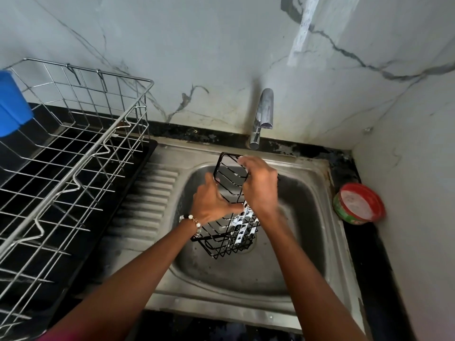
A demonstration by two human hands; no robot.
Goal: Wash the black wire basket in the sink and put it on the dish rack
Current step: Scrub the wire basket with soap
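Black wire basket (227, 232) over sink (246, 274); left hand (211, 201) grips side, right hand (258, 185) grips top.

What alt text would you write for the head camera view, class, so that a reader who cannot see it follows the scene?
Both hands hold a black wire basket over a steel sink: the left hand grips its side, the right hand its upper end. A wire dish rack stands to the left, a tap behind.
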